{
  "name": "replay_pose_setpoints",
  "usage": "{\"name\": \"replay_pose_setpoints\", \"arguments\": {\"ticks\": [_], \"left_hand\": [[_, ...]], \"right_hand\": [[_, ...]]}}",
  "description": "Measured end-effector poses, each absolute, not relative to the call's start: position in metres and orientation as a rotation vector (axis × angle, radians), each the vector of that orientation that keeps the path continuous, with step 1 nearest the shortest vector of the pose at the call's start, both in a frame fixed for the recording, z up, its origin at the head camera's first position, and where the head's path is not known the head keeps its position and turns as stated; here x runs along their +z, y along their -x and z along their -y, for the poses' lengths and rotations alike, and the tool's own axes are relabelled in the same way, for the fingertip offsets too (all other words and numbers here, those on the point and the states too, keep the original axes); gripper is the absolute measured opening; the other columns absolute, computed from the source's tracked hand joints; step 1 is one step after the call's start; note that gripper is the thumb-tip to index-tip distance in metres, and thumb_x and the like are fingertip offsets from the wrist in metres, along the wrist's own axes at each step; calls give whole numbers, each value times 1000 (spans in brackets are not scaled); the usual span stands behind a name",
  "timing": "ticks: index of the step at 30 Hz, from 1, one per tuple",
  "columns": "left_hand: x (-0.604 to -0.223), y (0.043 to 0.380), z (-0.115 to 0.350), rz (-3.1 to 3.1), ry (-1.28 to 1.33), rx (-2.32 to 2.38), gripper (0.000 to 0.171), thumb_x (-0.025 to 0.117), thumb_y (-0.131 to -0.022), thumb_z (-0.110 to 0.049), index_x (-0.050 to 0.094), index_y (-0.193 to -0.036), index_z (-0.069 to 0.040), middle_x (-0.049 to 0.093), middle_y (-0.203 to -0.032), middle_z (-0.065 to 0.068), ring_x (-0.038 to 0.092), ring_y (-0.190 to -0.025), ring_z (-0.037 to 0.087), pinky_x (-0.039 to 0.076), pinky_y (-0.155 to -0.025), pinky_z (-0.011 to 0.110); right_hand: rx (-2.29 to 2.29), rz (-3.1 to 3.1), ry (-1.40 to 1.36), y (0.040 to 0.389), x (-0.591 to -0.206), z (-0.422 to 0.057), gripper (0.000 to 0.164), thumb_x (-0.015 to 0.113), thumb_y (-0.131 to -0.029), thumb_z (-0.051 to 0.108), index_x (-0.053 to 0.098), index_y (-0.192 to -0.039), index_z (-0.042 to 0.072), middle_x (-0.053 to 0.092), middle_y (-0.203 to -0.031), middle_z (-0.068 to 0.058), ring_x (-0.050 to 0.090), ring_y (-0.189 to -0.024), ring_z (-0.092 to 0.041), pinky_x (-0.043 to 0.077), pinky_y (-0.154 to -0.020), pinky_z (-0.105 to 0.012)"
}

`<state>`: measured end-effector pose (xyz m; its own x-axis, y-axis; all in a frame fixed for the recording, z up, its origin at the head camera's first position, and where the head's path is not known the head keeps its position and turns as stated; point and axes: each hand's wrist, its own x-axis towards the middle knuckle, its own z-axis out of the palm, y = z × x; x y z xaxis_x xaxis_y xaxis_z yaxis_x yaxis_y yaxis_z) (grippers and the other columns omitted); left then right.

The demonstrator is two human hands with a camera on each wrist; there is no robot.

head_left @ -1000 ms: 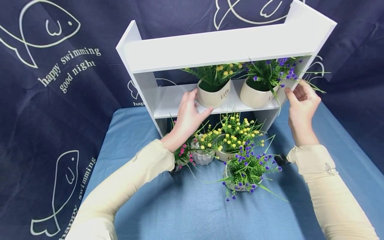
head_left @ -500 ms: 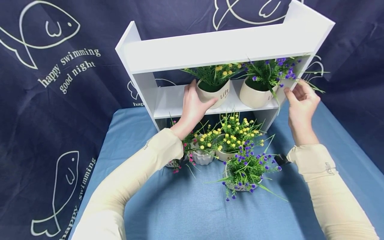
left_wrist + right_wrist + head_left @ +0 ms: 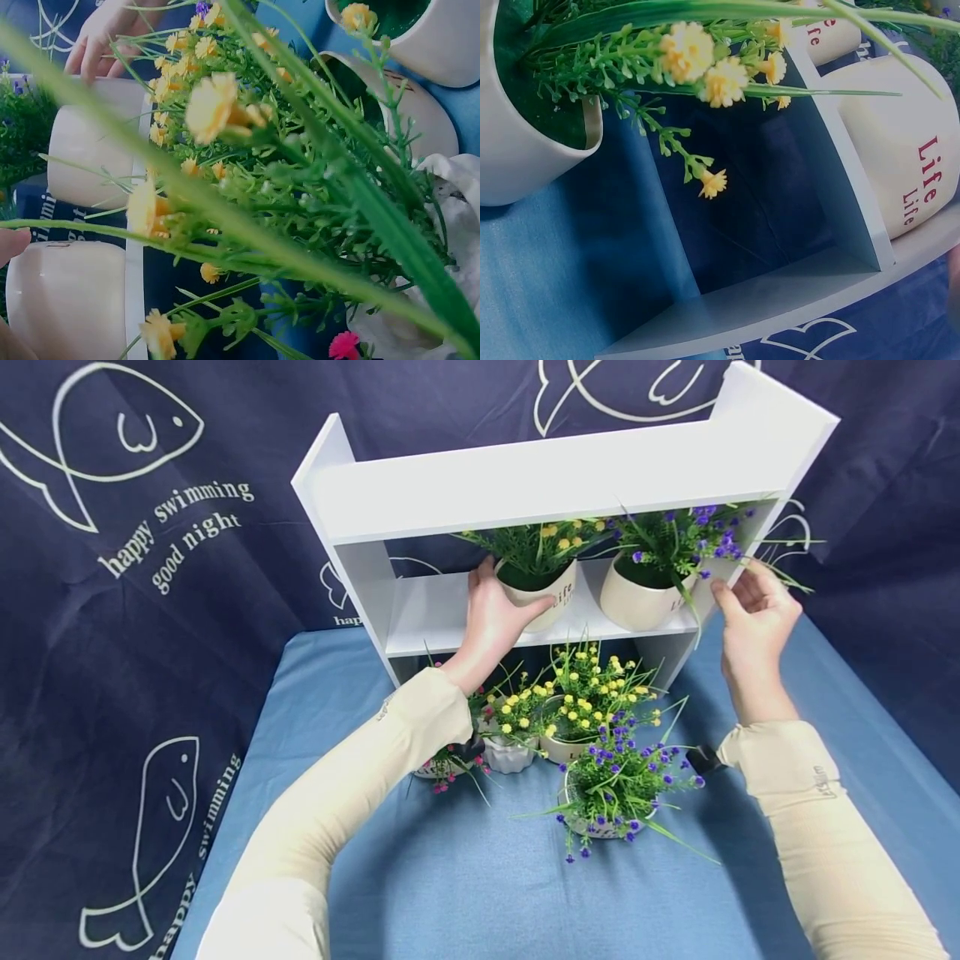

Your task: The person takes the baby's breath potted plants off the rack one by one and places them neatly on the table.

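Head view: left hand (image 3: 495,610) grips round, cream, ceramic-looking yellow-flowered pot (image 3: 562,591); overpushing could jolt its purple-flowered twin (image 3: 636,602); right hand (image 3: 759,614) pinches white-boarded shelf (image 3: 525,485).

Two sleeved arms (image 3: 832,843) reach upward: left hand (image 3: 497,617) just above centre, thumb extended; right hand (image 3: 759,617) upper right, fingers bent

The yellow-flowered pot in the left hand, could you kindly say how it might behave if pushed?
The pot may slide easily, since it and the shelf look smooth. It could tip if pushed high up, as it seems to narrow downward. Its leaves would probably bend rather than stay stiff, being thin.
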<state>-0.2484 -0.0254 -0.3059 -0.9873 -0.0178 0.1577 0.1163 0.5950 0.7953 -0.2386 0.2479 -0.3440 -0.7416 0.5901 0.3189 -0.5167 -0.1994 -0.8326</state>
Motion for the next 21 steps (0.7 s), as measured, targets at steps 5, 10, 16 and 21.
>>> {"name": "replay_pose_setpoints", "arguments": {"ticks": [5, 10, 16, 21], "left_hand": [[-306, 251, 23, 2686, 68, -1334, 101, 78, -78, -43, 22, -152, -4, 33, -150, 16, 37, -138, 26, 35, -114, 33], [-309, 254, 22, 2692, 65, -1353, 102, 78, -78, -46, 20, -152, -6, 32, -151, 14, 35, -140, 26, 35, -113, 33], [-314, 255, 19, 2663, 65, -1384, 105, 80, -76, -45, 20, -152, -5, 33, -150, 15, 37, -137, 25, 36, -112, 33], [-317, 256, 18, 2650, 42, -1394, 105, 78, -76, -47, 20, -153, -6, 32, -151, 13, 38, -137, 24, 36, -112, 32]], "right_hand": [[1996, 1350, 96, 239, -345, -248, 37, 59, -77, -22, 74, -101, 1, 74, -87, -2, 68, -80, -11, 52, -78, -18], [1992, 1351, 97, 239, -345, -249, 37, 58, -77, -22, 74, -102, 1, 74, -87, -2, 68, -80, -11, 52, -78, -18], [1990, 1355, 106, 240, -345, -249, 36, 59, -77, -22, 74, -102, 1, 74, -87, -2, 68, -80, -11, 52, -78, -18], [1992, 1351, 105, 240, -345, -249, 36, 59, -77, -22, 74, -101, 0, 74, -87, -2, 68, -80, -11, 52, -78, -17]]}}
